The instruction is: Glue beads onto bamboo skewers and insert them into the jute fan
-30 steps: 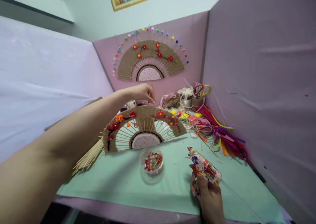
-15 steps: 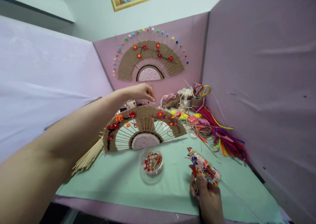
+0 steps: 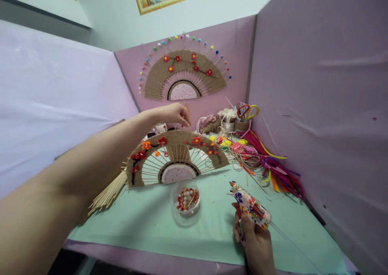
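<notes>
Hanging by the top edge of the fan (image 3: 178, 153), which stretches lengthwise left to right across mid-frame, the left hand (image 3: 178, 114), fingers curled, their hold unclear, is nearer it than the right hand (image 3: 258, 242), gripping a glue gun (image 3: 252, 205) lower right.

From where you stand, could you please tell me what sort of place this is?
Probably a craft workspace: there is a flower-decorated fan on the green tabletop, a clear cup of beads before it, and the right hand holds what looks like a glue gun.
</notes>
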`<move>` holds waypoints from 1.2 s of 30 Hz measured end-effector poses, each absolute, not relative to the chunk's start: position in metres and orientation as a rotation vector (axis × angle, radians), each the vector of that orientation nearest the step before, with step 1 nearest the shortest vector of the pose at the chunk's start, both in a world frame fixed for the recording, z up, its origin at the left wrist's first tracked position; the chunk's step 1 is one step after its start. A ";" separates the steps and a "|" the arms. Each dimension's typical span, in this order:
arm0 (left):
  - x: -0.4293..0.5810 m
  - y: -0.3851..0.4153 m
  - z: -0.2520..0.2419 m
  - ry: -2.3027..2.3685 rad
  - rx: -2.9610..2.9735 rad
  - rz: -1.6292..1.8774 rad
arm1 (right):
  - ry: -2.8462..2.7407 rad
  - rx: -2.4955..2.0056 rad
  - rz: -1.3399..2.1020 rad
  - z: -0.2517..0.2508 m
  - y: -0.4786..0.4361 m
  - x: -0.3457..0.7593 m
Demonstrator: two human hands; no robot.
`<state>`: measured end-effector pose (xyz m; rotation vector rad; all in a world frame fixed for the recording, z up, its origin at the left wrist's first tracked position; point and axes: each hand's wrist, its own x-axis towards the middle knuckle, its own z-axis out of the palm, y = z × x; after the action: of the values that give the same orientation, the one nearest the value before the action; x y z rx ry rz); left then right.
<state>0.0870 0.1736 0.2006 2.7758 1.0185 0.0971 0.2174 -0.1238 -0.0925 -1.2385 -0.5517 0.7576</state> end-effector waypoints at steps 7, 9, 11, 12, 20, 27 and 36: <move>0.087 0.173 0.200 1.015 2.758 0.077 | -0.541 -1.261 0.771 -0.093 -0.125 0.217; 0.088 0.172 0.200 1.021 2.754 0.078 | -0.546 -1.281 0.772 -0.093 -0.125 0.218; 0.088 0.171 0.200 1.020 2.754 0.082 | -0.550 -1.295 0.769 -0.094 -0.125 0.218; 0.088 0.171 0.201 1.014 2.756 0.083 | -0.554 -1.296 0.766 -0.094 -0.125 0.219; 0.085 0.171 0.201 1.005 2.760 0.124 | -0.537 -1.225 0.770 -0.094 -0.124 0.218; 0.074 0.145 0.218 1.110 2.591 0.776 | -0.549 -1.229 0.778 -0.096 -0.122 0.218; 0.033 0.056 0.164 1.193 2.314 1.492 | -0.563 -1.203 0.830 -0.095 -0.121 0.222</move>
<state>0.0325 0.0560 0.1638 2.3138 1.1927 1.4918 0.2216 -0.1209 -0.0945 -1.2026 -0.5634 0.8298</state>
